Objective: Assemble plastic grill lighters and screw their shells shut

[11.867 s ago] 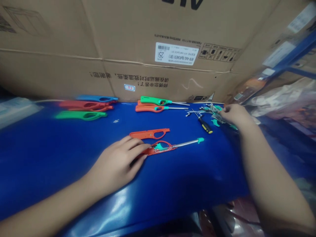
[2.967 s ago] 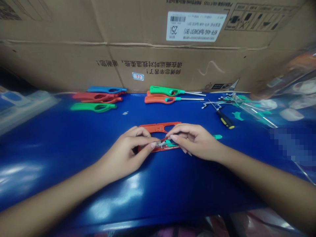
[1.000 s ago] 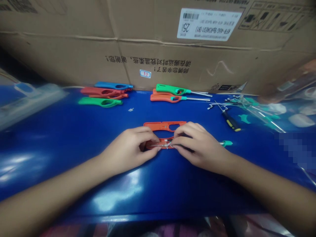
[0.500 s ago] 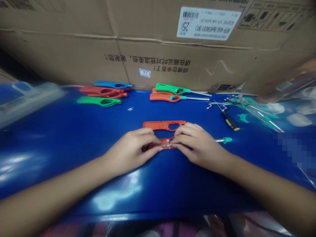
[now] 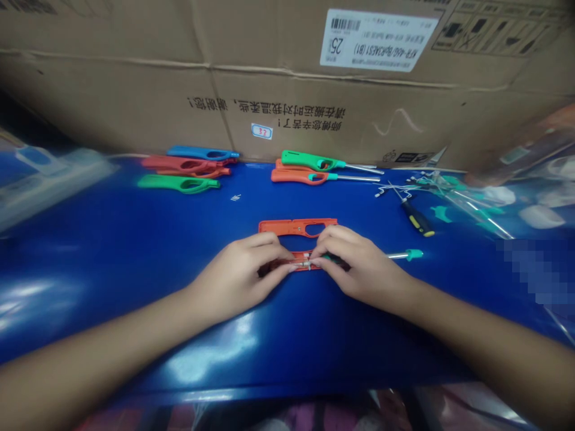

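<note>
An orange half-shell of a long-nosed lighter (image 5: 302, 255) lies on the blue table between my two hands, with small inner parts showing in it. My left hand (image 5: 249, 263) grips its left end, fingers closed, thumb along the near edge. At its right part, the closed fingertips of my right hand (image 5: 354, 260) press on the shell and its inner parts; exactly what they pinch is hidden. A metal tube with a teal tip (image 5: 414, 254) sticks out beyond my right hand. Just behind lies the matching orange half-shell (image 5: 281, 228), inside facing up.
A cardboard box (image 5: 148, 90) walls off the back. Before it lie coloured handle shells (image 5: 179, 184) at left and lighters with metal tubes (image 5: 300, 176) at centre. To the right are a screwdriver (image 5: 417, 218), thin wires and teal pieces (image 5: 442, 214). A clear plastic container (image 5: 58, 179) stands far left.
Both hands stay at the half-shell. My right fingertips have shifted only slightly over the inner parts. The whole view has moved a little.
</note>
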`<action>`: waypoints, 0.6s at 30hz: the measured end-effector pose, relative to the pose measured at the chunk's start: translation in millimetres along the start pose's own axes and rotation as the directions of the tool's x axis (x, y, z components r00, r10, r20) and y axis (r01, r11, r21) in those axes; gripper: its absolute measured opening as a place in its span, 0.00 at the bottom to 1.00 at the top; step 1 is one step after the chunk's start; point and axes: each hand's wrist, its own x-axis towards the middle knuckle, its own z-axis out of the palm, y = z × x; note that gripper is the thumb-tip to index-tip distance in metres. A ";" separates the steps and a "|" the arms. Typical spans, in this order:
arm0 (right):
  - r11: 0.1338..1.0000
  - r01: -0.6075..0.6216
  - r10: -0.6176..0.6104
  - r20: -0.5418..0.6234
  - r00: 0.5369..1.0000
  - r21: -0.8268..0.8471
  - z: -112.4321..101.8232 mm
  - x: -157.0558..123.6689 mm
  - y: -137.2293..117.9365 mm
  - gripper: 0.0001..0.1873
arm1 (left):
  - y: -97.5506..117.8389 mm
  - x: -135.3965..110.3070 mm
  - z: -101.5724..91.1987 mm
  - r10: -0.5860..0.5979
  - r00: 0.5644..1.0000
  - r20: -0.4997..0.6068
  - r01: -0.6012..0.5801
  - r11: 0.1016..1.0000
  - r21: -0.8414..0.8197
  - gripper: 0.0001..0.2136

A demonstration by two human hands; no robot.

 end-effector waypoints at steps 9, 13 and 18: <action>0.982 -0.073 0.089 -0.088 0.992 0.173 2.2 4.3 1.9 0.06 | 2.4 -0.2 1.2 -0.070 0.997 -0.031 0.069 0.997 -0.024 0.04; 0.980 -0.095 0.112 -0.087 0.990 0.177 2.0 5.5 0.9 0.04 | 4.1 1.1 3.2 -0.091 0.995 -0.027 0.090 0.995 -0.036 0.04; 0.978 -0.108 0.123 -0.077 0.989 0.179 2.9 5.9 0.2 0.04 | 3.5 1.7 5.2 -0.095 0.995 -0.028 0.093 0.994 -0.055 0.05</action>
